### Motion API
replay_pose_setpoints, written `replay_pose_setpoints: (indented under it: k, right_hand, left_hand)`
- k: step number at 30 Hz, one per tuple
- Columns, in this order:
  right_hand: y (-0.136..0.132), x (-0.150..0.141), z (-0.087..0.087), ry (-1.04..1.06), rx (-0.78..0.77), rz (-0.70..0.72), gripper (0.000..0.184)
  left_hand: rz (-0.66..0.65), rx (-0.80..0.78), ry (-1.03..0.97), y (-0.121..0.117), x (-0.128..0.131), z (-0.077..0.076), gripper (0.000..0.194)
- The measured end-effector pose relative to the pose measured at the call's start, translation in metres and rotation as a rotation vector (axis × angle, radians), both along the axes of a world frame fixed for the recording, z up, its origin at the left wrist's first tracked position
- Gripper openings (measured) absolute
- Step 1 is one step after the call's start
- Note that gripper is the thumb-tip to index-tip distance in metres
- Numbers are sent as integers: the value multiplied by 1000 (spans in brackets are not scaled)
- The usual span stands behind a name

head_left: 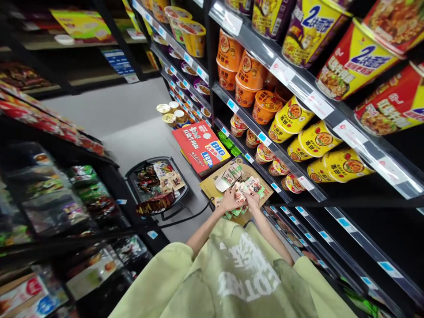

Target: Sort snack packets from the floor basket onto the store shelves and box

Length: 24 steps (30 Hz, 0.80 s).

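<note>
Low in front of me, my left hand [232, 200] and my right hand [253, 200] are close together, fingers closed around small snack packets [245, 189] printed white, pink and green. More green-and-white packets [236, 211] lie loose beneath and beside my hands. They rest on a brown cardboard box [212, 182]. Just beyond my left hand, a small white-and-green carton [231, 176] lies on its side with a flap open. Exactly which packets each hand grips is partly hidden by the fingers.
A red noodle carton [200, 148] stands beyond the cardboard box. To the left, a black basket [130, 181] full of packaged snacks sits on the floor [142, 132]. Shelves of noodle cups [293, 119] rise on my right; dark shelves with bagged food [88, 194] line the left.
</note>
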State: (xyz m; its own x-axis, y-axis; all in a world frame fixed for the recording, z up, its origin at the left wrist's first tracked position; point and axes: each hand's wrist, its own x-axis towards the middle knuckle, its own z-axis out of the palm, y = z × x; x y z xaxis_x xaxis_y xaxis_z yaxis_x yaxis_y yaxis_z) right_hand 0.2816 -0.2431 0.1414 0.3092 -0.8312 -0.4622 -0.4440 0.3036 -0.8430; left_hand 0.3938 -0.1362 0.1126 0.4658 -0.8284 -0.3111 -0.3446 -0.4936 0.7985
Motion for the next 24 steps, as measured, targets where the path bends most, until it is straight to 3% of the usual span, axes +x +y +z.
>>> replay_pose_setpoints:
  k: [4, 7, 15, 19, 24]
  right_hand:
    - [-15, 20, 22, -82, 17, -8, 33]
    - [-19, 31, 38, -116, 22, 27, 33]
    - [0, 39, 66, -168, 167, 97, 41]
    - [10, 38, 71, -249, 273, 141, 49]
    - [19, 21, 74, -371, 312, 201, 48]
  left_hand:
    - [-63, -52, 248, -1, 25, 21, 117]
    - [-49, -139, 422, -1, 29, 30, 114]
    - [186, -157, 734, 24, 4, 28, 86]
    - [262, -152, 860, 34, -2, 41, 81]
    - [244, -116, 1048, 47, -13, 56, 79]
